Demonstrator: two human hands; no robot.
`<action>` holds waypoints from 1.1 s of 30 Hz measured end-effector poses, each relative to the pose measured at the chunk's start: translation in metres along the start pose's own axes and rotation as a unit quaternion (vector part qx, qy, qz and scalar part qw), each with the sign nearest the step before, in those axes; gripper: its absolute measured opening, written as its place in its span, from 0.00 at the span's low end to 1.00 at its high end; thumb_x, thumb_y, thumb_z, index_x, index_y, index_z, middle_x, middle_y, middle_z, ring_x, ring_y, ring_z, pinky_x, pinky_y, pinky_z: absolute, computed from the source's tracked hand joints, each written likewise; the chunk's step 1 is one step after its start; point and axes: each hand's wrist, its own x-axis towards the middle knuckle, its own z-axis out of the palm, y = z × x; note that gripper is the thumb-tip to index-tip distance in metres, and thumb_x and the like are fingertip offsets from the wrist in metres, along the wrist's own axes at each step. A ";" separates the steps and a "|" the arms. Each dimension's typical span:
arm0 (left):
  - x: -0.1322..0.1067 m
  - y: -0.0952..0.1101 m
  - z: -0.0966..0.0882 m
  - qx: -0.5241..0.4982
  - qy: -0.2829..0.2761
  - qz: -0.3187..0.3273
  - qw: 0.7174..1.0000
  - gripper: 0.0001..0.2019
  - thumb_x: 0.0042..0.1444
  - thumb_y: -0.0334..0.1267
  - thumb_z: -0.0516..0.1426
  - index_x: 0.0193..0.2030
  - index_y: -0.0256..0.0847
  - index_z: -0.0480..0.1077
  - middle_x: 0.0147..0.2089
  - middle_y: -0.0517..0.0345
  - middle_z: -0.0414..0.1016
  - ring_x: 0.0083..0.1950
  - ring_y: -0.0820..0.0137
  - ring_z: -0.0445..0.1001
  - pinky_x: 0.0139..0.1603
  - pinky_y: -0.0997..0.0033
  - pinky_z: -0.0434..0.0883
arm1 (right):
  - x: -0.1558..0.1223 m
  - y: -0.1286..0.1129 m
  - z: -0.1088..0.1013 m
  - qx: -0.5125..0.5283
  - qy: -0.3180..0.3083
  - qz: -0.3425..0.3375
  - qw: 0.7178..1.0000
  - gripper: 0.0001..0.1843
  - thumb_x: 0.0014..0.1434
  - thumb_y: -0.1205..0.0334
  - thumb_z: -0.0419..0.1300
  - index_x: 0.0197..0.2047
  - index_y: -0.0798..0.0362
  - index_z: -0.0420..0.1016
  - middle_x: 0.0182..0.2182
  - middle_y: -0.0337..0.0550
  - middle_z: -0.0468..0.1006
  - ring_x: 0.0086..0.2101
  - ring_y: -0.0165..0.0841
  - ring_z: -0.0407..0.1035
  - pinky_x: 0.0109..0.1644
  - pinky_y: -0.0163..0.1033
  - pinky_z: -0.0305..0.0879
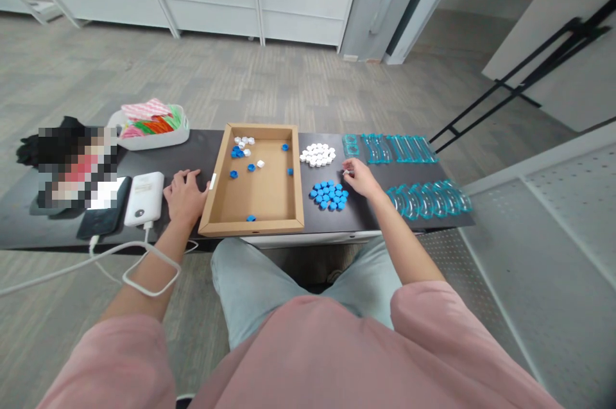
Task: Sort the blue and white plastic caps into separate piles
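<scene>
My left hand [185, 198] lies flat on the dark table between a white power bank and the cardboard tray, fingers apart, one fingertip close to the tray's left wall. My right hand [357, 176] is pinched, with a small white piece [346, 172] at its fingertips. Left of it, several white cap-like pieces [318, 155] sit in a tight group, and several blue cap-like pieces [329, 195] form another group nearer me. The shallow cardboard tray [299, 203] holds scattered blue pieces [251, 167] and white pieces [260, 164].
Clear teal plastic parts stand in rows at the right: short [350, 146], straight [411, 149] and curved [426, 200]. At the left are the power bank [144, 198] with a cable [149, 293], a phone [103, 210] and a white basket [158, 141] of colourful items.
</scene>
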 end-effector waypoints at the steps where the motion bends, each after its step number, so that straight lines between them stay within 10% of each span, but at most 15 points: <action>1: 0.000 0.001 0.000 0.002 -0.001 0.000 1.000 0.30 0.76 0.41 0.47 0.77 0.26 0.68 0.77 0.26 0.65 0.81 0.43 0.64 0.80 0.40 0.61 | 0.004 -0.002 0.002 -0.011 -0.001 -0.004 1.000 0.17 0.59 0.59 0.67 0.52 0.45 0.79 0.52 0.55 0.86 0.53 0.54 0.81 0.62 0.63 0.80; 22: 0.001 0.004 -0.001 0.010 -0.010 -0.010 1.000 0.30 0.77 0.43 0.47 0.77 0.27 0.68 0.79 0.26 0.64 0.82 0.45 0.62 0.81 0.41 0.60 | 0.001 -0.011 0.013 -0.026 0.052 0.021 0.998 0.09 0.66 0.58 0.63 0.47 0.49 0.83 0.46 0.51 0.84 0.45 0.46 0.79 0.61 0.54 0.77; 28: -0.002 0.004 -0.006 0.007 -0.016 -0.003 1.000 0.32 0.77 0.46 0.45 0.78 0.27 0.67 0.79 0.25 0.63 0.83 0.45 0.61 0.80 0.41 0.60 | 0.012 -0.009 0.023 0.010 0.064 0.041 0.997 0.18 0.61 0.61 0.65 0.54 0.49 0.83 0.52 0.50 0.81 0.37 0.39 0.79 0.58 0.52 0.80; 33: -0.002 0.003 -0.005 0.007 -0.018 -0.009 1.000 0.31 0.77 0.46 0.46 0.78 0.29 0.67 0.79 0.27 0.64 0.83 0.47 0.60 0.81 0.44 0.59 | 0.011 -0.006 0.024 0.103 0.069 0.053 0.991 0.28 0.55 0.61 0.69 0.60 0.49 0.76 0.56 0.52 0.83 0.50 0.44 0.83 0.55 0.50 0.81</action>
